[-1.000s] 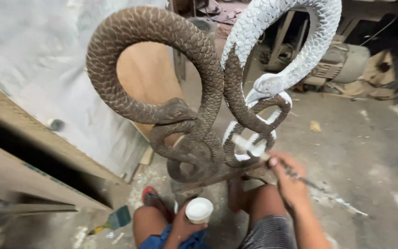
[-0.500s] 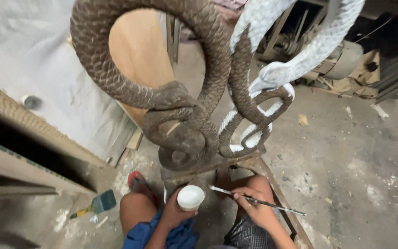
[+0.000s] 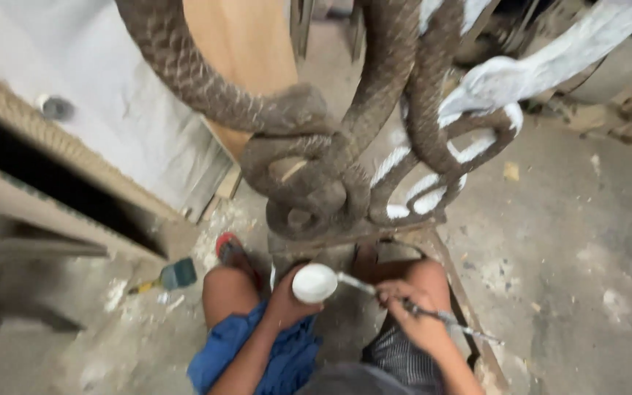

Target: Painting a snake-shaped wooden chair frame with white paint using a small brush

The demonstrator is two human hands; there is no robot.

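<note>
While the left hand [image 3: 287, 303] cups the small white paint pot [image 3: 314, 283] just below the coiled snake sculpture [image 3: 309, 183], its fingers wrapped round the pot, the right hand [image 3: 418, 322] pinches a thin brush [image 3: 374, 294] with its tip at the pot's rim. I judge the load goes best if the pot is kept level and close under the sculpture's base, and the bristles are wiped on the rim so nothing drips onto the knees or floor [image 3: 579, 241].
</note>
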